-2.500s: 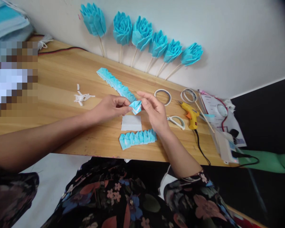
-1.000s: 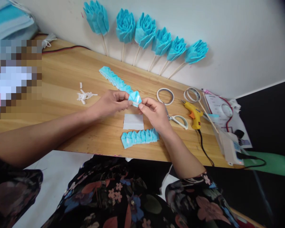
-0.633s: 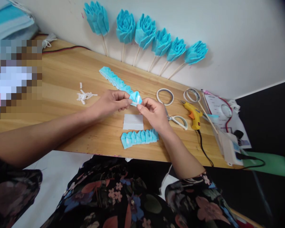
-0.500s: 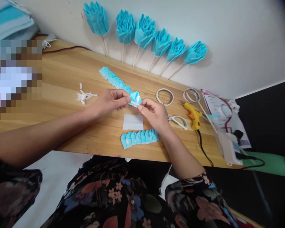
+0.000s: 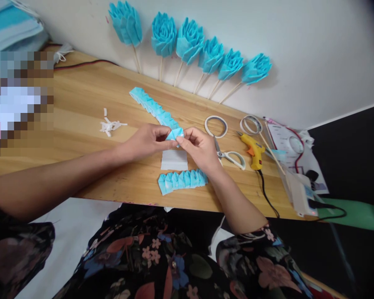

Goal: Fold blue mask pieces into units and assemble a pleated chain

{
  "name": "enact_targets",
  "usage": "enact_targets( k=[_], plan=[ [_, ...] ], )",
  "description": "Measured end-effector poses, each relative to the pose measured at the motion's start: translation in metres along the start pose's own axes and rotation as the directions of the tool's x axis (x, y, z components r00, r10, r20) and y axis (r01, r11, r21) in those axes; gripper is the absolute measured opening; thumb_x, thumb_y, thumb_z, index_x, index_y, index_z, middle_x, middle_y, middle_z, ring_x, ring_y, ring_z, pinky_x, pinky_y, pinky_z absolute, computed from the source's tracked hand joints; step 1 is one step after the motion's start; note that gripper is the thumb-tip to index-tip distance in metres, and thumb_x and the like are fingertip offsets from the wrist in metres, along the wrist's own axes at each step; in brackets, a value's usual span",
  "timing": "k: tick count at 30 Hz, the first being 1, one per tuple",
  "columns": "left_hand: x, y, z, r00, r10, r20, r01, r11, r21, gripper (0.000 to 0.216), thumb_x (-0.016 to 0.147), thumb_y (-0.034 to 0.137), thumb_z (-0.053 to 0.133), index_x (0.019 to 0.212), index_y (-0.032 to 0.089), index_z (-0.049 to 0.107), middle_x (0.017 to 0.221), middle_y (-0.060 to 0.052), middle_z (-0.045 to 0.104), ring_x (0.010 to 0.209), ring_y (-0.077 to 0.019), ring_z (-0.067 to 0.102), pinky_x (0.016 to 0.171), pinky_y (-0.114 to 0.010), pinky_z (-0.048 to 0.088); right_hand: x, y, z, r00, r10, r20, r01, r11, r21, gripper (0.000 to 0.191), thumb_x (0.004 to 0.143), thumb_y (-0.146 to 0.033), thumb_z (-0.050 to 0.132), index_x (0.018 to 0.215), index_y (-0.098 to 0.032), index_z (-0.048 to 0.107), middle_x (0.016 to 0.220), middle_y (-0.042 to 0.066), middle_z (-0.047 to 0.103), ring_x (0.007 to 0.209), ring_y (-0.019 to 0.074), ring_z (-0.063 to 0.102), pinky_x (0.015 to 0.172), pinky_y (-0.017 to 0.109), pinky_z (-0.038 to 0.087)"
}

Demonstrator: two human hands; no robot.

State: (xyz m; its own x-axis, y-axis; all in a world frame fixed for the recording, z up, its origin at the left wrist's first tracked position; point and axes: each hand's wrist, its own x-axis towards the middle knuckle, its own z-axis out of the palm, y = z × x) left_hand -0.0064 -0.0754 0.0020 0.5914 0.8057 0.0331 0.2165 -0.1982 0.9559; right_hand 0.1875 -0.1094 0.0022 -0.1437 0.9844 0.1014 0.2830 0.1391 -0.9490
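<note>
Between my two hands is a small folded blue paper piece (image 5: 175, 134), pinched over the table. My left hand (image 5: 149, 139) grips its left side with thumb and fingers closed. On its right edge, the thumb and fingertips of my right hand (image 5: 199, 147) press together. Just behind the piece lies a long strip of overlapping folded blue paper (image 5: 152, 107); whether the two touch is hard to tell. A whitish paper square (image 5: 174, 161) rests below my hands, and a shorter pleated blue strip (image 5: 182, 181) sits nearer the table's front edge.
Several blue paper flowers on sticks (image 5: 190, 39) lean against the wall. Cut white tape bits (image 5: 110, 126) lie left. To the right are tape rolls (image 5: 216, 126), scissors (image 5: 233, 159), a yellow glue gun (image 5: 254, 153) with its cord, and a white power strip (image 5: 301, 195).
The folded blue piece has turned in my fingers, and the white strip seen on it earlier is now mostly hidden. Both hands have shifted slightly toward me.
</note>
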Motion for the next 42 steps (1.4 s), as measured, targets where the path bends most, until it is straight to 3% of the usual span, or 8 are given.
enact_targets(
  k=[8,12,15,23,29,36,42],
  plan=[
    [-0.001,0.002,-0.003,0.999,-0.014,0.045,0.013,1.000,0.018,0.020,0.085,0.036,0.065,0.081,0.017,0.067,0.076,-0.001,0.067,0.078,-0.0172,0.062,0.068,-0.025,0.043,0.000,-0.003,-0.006,0.999,-0.050,0.005,0.050,0.999,-0.016,0.040,0.093,-0.053,0.062,0.070,-0.020,0.064,0.067,-0.001,0.062,0.067,0.0115,0.055,0.065,0.027,0.044],
    [-0.001,0.002,-0.002,0.998,-0.018,0.053,0.017,1.000,0.025,0.021,0.084,0.037,0.066,0.077,0.017,0.065,0.072,0.000,0.064,0.074,-0.0160,0.060,0.065,-0.024,0.040,0.001,-0.004,-0.005,0.999,-0.023,0.029,0.021,0.997,0.070,0.041,0.083,-0.060,0.073,0.076,-0.020,0.066,0.070,-0.002,0.062,0.067,0.0112,0.055,0.063,0.027,0.044],
    [-0.001,0.003,-0.002,0.999,-0.017,0.050,0.015,0.999,0.039,0.023,0.085,0.039,0.066,0.077,0.017,0.064,0.070,0.001,0.062,0.073,-0.0154,0.059,0.064,-0.024,0.040,0.001,-0.003,-0.003,1.000,0.010,0.008,-0.011,0.999,0.045,0.043,0.076,-0.061,0.080,0.074,-0.021,0.064,0.068,-0.003,0.062,0.064,0.0108,0.053,0.060,0.026,0.042],
    [-0.003,0.009,-0.006,0.999,-0.037,0.024,0.035,0.998,0.050,0.024,0.090,0.039,0.062,0.080,0.017,0.063,0.073,0.000,0.062,0.074,-0.0147,0.058,0.068,-0.025,0.042,0.001,-0.002,-0.007,0.997,-0.053,-0.055,0.052,0.999,-0.015,0.045,0.091,-0.061,0.063,0.070,-0.021,0.063,0.069,-0.002,0.062,0.068,0.0118,0.055,0.068,0.028,0.045],
    [-0.002,0.005,-0.003,0.993,-0.055,0.108,0.054,0.998,0.016,0.032,0.088,0.044,0.060,0.072,0.017,0.058,0.067,0.003,0.052,0.065,-0.0111,0.049,0.061,-0.023,0.036,-0.001,-0.003,-0.003,0.999,-0.022,0.039,0.021,0.999,0.024,0.037,0.079,-0.055,0.080,0.079,-0.020,0.067,0.071,-0.002,0.065,0.064,0.0113,0.055,0.061,0.027,0.043],
    [-0.001,0.004,-0.004,0.993,-0.015,0.116,0.018,1.000,-0.024,0.029,0.084,0.041,0.064,0.068,0.018,0.059,0.065,0.003,0.053,0.062,-0.0107,0.047,0.059,-0.022,0.034,-0.001,-0.006,-0.006,0.999,-0.039,0.006,0.040,0.997,-0.074,0.040,0.092,-0.057,0.063,0.074,-0.021,0.067,0.069,-0.001,0.063,0.067,0.0123,0.054,0.065,0.028,0.044],
    [-0.002,0.005,-0.003,0.992,-0.021,0.121,0.022,1.000,-0.006,0.031,0.085,0.041,0.063,0.066,0.018,0.059,0.062,0.003,0.050,0.060,-0.0106,0.044,0.057,-0.022,0.032,-0.002,-0.007,-0.002,0.998,0.004,0.058,0.000,0.997,-0.076,0.041,0.080,-0.061,0.075,0.078,-0.021,0.066,0.071,-0.001,0.066,0.066,0.0119,0.054,0.061,0.026,0.041]
  ],
)
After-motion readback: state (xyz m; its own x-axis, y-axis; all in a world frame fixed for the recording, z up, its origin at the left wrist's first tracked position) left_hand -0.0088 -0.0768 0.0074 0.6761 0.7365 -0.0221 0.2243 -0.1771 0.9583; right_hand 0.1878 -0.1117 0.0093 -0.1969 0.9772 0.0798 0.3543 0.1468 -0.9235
